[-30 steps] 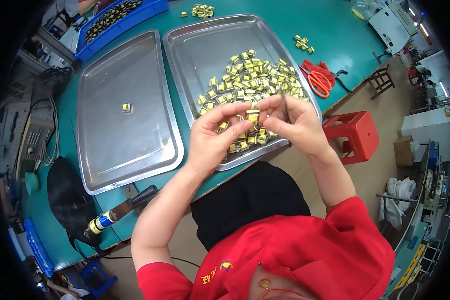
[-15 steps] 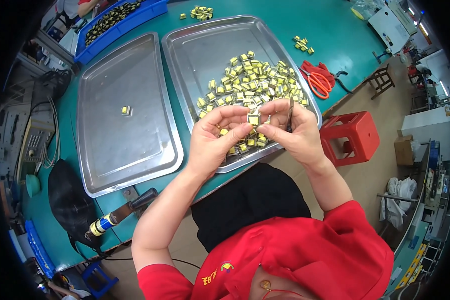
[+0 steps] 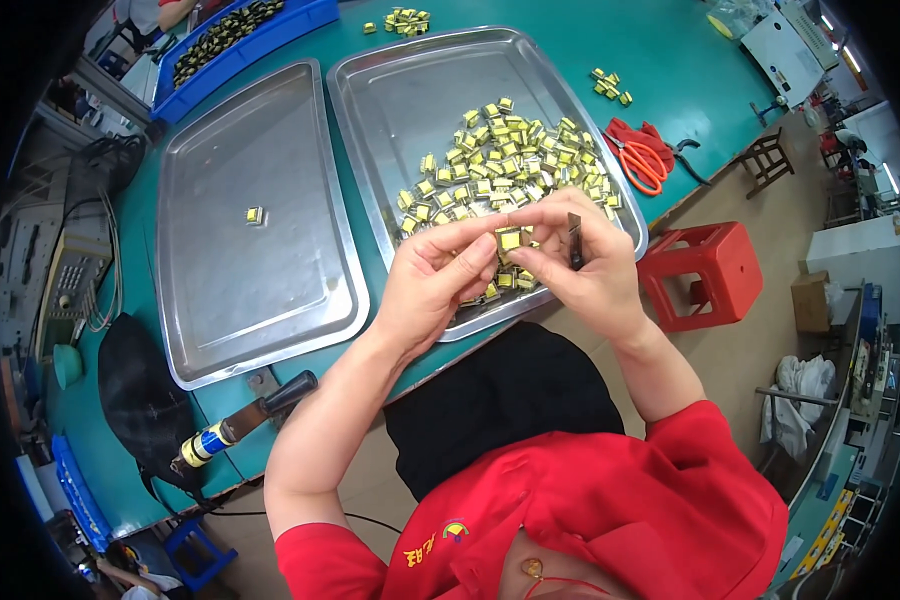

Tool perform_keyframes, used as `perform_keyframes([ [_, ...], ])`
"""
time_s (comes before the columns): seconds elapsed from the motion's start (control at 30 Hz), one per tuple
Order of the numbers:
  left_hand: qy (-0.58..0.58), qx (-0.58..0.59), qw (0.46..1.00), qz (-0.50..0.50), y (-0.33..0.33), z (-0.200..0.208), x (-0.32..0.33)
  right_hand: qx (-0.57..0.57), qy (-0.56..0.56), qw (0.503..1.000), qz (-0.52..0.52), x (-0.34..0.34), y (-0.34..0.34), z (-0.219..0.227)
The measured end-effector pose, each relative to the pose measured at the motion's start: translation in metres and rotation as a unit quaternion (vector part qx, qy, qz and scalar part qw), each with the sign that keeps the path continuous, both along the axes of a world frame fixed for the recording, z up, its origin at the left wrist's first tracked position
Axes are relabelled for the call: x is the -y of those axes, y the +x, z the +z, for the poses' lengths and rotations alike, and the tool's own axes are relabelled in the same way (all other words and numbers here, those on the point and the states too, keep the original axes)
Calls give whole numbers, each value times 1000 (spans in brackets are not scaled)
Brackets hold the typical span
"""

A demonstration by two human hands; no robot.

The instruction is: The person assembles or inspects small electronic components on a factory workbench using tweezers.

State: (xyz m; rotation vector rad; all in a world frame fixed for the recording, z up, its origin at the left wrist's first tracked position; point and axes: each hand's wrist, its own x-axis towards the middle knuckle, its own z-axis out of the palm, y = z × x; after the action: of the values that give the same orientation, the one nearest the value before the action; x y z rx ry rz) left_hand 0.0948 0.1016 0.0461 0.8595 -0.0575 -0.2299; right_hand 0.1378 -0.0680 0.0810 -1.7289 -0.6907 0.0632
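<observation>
Between my two hands is a small yellow-taped transformer [image 3: 510, 240], held above the right-hand metal tray [image 3: 400, 80]. My left hand [image 3: 432, 285] pinches it from the left with thumb and fingertips. From the other side, the thumb and forefinger of my right hand [image 3: 600, 270] close on it. A slim dark tool [image 3: 575, 240] is also tucked in my right hand; its kind is not clear. Beneath my hands lies a heap of similar yellow transformers [image 3: 500, 150]. One single transformer [image 3: 255, 215] sits on the left-hand metal tray [image 3: 240, 310].
Orange-handled scissors [image 3: 642, 168], a red cloth and dark-handled pliers [image 3: 690, 160] lie right of the trays. Small transformer groups [image 3: 407, 20] rest farther back. A blue bin [image 3: 260, 45] of dark parts stands far left. A black-handled tool [image 3: 240, 425] lies near the front edge; a red stool [image 3: 705, 275] stands right.
My left forefinger has straightened across the top of the transformer, and my right fingers have shifted around it. The dark tool in my right hand has turned slightly. The trays' contents look unchanged.
</observation>
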Motion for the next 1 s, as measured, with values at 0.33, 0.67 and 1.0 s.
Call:
perform_keyframes([
  [0.33, -51, 2, 998, -46, 1, -6, -3, 13, 3, 1000, 3, -1, 0, -4],
  [0.67, 150, 42, 979, 132, 3, -8, 3, 87, -111, 987, -79, 2, 0, -7],
  [1.0, 167, 42, 974, 151, 0, 2, 9, 299, -284, 907, -82, 8, 3, 0],
])
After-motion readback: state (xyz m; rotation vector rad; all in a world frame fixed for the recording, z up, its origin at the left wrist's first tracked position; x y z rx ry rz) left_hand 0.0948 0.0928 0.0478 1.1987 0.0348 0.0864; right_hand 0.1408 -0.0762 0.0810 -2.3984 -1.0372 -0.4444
